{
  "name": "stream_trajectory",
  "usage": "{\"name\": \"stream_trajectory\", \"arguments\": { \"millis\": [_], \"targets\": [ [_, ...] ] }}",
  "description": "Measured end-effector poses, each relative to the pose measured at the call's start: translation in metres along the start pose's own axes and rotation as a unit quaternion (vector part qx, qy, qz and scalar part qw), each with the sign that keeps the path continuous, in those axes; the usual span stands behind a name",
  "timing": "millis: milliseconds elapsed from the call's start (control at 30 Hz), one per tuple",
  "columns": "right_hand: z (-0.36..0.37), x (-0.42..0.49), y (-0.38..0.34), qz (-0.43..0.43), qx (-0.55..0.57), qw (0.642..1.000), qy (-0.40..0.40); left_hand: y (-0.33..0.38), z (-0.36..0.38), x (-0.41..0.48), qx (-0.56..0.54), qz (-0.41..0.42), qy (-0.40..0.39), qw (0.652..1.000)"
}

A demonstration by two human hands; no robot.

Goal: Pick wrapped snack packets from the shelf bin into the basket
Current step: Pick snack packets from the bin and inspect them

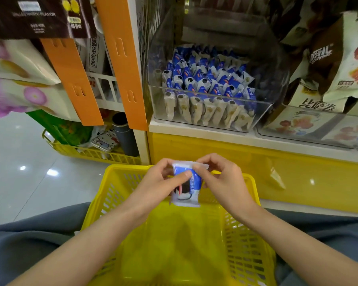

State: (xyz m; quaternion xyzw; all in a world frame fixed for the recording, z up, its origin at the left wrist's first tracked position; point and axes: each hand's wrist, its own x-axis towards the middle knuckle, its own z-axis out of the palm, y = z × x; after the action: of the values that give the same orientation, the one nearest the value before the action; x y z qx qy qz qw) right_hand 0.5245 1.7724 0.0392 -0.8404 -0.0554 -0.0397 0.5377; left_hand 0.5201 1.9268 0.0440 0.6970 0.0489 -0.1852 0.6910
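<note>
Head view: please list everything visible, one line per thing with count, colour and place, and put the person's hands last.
held snack packet: one, blue and white, above the lap basket
binned snack packets: many, blue and white, in rows inside the clear bin
clear bin: one, transparent, on the white shelf ahead
lap basket: one, yellow, on the person's lap
floor basket: one, yellow, on the floor at left
flask: one, dark grey, upright in the floor basket
orange strips: two, orange, hanging left of the bin
snack bags: several, cream and brown, right of the bin
left hand: pinches the packet's left side
right hand: pinches the packet's top right corner
</note>
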Motion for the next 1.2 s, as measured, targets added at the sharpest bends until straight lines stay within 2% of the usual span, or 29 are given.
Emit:
{"name": "stream_trajectory", "arguments": {
  "millis": [133, 233, 300, 400, 600, 733, 833, 933, 1100, 1200],
  "targets": [
    [-0.001, 0.004, 0.000, 0.161, 0.195, 0.967, 0.021, -0.004, 0.002, -0.001, 0.001, -0.008, 0.051, 0.999],
    [-0.003, 0.005, -0.002, 0.218, 0.219, 0.950, -0.033, -0.005, -0.001, 0.002, -0.011, 0.038, 0.115, 0.993],
    [-0.004, 0.004, -0.001, 0.229, 0.189, 0.950, -0.099, -0.003, -0.006, 0.005, -0.005, 0.061, 0.144, 0.988],
    [-0.001, 0.001, -0.003, 0.198, 0.163, 0.948, -0.190, 0.000, -0.007, 0.006, -0.013, 0.084, 0.152, 0.985],
    [0.002, -0.003, -0.002, 0.195, 0.168, 0.932, -0.255, 0.005, -0.007, 0.007, -0.053, 0.078, 0.158, 0.983],
    [0.002, 0.000, -0.002, 0.131, 0.090, 0.973, -0.169, 0.002, -0.010, 0.012, 0.094, 0.138, 0.175, 0.970],
    [0.001, 0.002, -0.007, 0.068, 0.089, 0.987, -0.115, 0.000, -0.008, 0.009, 0.219, 0.215, 0.130, 0.943],
    [0.000, 0.000, -0.010, 0.034, 0.040, 0.994, -0.092, -0.005, -0.001, 0.004, 0.253, 0.240, 0.082, 0.934],
    [-0.002, 0.002, -0.007, 0.057, 0.043, 0.996, -0.061, -0.005, 0.005, 0.005, 0.265, 0.261, 0.088, 0.924],
    [-0.005, 0.003, -0.008, 0.022, 0.006, 0.999, -0.034, -0.003, 0.009, 0.005, 0.245, 0.252, 0.073, 0.933]
  ]
}}
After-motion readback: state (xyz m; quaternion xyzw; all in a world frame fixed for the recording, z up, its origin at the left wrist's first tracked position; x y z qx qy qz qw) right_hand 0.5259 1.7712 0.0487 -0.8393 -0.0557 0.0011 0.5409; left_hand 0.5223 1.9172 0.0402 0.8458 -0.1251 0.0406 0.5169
